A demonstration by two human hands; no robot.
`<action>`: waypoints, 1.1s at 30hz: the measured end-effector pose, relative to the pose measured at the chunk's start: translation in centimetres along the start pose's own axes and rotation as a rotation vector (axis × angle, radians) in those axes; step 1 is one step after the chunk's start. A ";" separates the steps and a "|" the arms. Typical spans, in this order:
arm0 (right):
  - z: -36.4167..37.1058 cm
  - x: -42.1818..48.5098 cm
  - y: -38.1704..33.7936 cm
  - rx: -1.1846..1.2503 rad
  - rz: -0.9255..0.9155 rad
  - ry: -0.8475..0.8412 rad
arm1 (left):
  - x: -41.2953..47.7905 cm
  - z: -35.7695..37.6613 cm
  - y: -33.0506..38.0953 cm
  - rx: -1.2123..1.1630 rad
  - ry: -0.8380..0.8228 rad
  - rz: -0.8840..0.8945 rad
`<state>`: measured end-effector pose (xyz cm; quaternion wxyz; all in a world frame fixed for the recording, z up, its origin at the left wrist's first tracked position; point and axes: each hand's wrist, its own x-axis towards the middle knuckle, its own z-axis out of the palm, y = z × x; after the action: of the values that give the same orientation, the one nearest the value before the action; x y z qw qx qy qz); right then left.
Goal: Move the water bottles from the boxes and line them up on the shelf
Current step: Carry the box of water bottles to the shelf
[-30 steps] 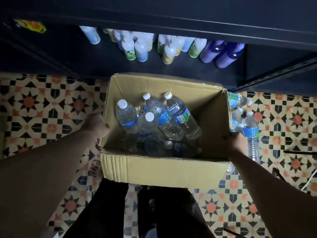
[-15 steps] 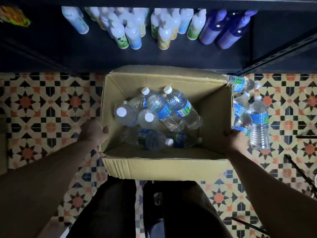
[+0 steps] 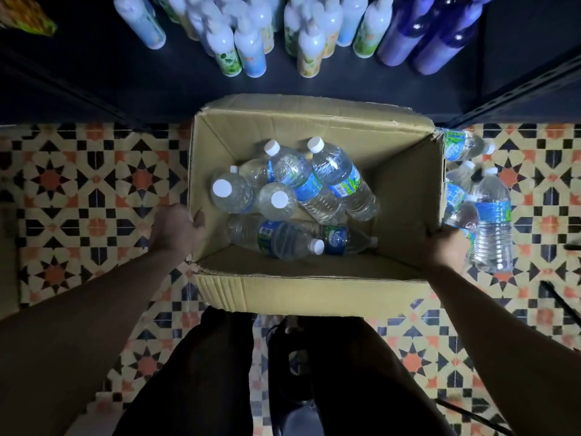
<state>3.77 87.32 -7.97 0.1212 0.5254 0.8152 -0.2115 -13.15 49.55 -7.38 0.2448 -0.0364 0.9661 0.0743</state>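
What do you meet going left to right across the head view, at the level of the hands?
Tiled floor → left hand gripping the cardboard box by its left wall → lying water bottle inside → right hand holding the right wall → upright water bottle on the floor.

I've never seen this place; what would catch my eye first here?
An open cardboard box fills the middle, clear water bottles jumbled inside, the left hand and right hand holding its side walls. Around it spreads a bright star-patterned tiled floor, with more bottles right of the box. Beyond it, white and purple bottles stand on the dark shelf.
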 end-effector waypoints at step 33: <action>3.5 -0.2 2.2 0.366 0.103 0.181 | 0.2 2.7 0.4 -0.135 0.193 -0.007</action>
<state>5.73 86.27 -11.45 -0.0391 0.5965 0.7428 -0.3014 -12.12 50.40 -9.81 0.1480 -0.0632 0.9777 0.1346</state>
